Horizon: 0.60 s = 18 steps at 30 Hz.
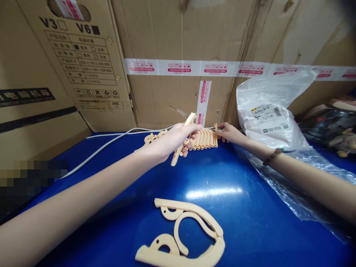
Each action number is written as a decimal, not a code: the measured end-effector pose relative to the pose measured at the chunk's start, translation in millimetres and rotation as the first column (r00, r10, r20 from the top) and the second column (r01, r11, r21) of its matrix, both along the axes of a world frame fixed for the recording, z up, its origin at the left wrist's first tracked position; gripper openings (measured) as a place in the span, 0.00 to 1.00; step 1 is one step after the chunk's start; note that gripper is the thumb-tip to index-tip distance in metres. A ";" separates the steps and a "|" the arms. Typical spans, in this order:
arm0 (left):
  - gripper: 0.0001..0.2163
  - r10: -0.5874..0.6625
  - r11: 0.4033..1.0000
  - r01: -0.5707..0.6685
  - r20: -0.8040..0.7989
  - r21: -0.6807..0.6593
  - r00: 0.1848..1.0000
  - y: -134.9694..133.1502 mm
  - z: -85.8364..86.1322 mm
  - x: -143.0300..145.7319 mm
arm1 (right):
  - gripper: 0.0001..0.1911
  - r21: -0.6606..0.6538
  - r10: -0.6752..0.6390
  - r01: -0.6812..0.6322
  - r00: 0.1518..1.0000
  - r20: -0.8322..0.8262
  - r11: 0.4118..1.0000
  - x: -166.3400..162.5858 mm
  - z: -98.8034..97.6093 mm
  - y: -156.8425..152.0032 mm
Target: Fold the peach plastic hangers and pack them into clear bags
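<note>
My left hand [182, 138] is closed around a cream plastic folding hanger [175, 157], raised above the table and tilted. Just beyond it, a row of similar folded hangers [204, 139] stands packed side by side near the cardboard. At the right end of that row, my right hand [229, 134] has its thumb and fingertips closed on the end hanger [216, 128], whose upper tip sticks up. Nearest to me, another folding hanger [218, 248] lies flat, its arms bent together and its hook curled between them. More cream hanger parts [151, 138] show behind my left wrist.
Cardboard boxes [167, 96] wall off the back and left of the blue table [133, 185]. A white cable [102, 152] runs along the left. At the right are a white plastic package [269, 115], clear plastic wrap [292, 185] and a dark bundle [319, 118].
</note>
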<state>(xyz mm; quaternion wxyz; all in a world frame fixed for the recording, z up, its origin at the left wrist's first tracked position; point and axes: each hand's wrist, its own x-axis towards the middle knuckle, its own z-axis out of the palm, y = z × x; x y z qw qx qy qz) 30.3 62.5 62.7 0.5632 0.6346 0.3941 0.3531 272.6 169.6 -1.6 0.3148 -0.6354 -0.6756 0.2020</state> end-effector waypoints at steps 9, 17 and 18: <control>0.09 0.008 0.999 -0.001 -0.177 0.040 0.984 -1.7 -9.4 4.6 | 0.19 0.024 -0.022 0.023 0.999 -0.025 0.999 0.4 -4.4 1.9; 0.09 0.006 0.996 0.026 -0.337 0.091 0.941 -11.2 -9.4 8.9 | 0.07 -0.062 -0.009 0.001 0.992 -0.128 0.998 -3.9 6.6 -7.1; 0.09 0.001 0.994 0.037 -0.346 0.103 0.938 -12.0 -9.1 9.5 | 0.07 -0.072 -0.006 -0.004 0.991 -0.134 0.997 -4.2 7.9 -8.9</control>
